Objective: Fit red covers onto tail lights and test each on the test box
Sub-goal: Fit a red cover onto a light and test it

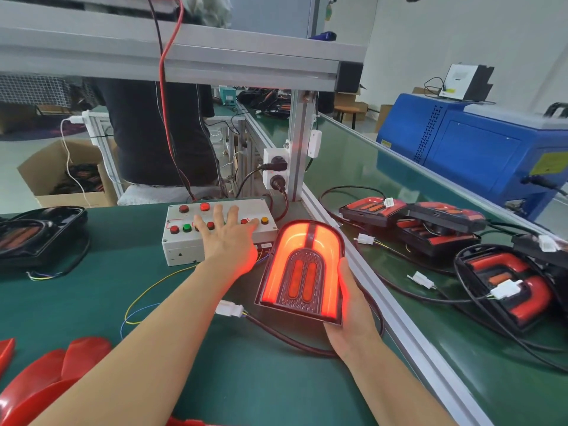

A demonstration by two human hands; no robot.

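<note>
Left hand point(229, 238): fingers spread wide and straight, laid flat over the button row on top of the test box point(215, 233); it grips nothing. Right hand point(350, 309): holds the lit tail light point(304, 269) from its right side and lower corner, thumb along the right edge, keeping the unit tilted up towards the camera. The tail light glows red-orange in an arch, with two lit oval bars in its centre. It sits just right of the test box, close to the desk's point(92, 302) right edge rail.

A dark cable runs from beneath the tail light to a white connector point(230, 310) lying on the desk between the two forearms. Thin yellow and blue wires point(138, 305) loop from the test box towards the near side.

Red covers point(46, 379) lie loose at the near left corner. An unlit tail light point(40, 235) rests at the far left edge.

Beyond the rail, on the adjoining green surface, several unlit tail lights point(445, 241) lie piled with cables. A blue machine point(476, 149) stands further right.
</note>
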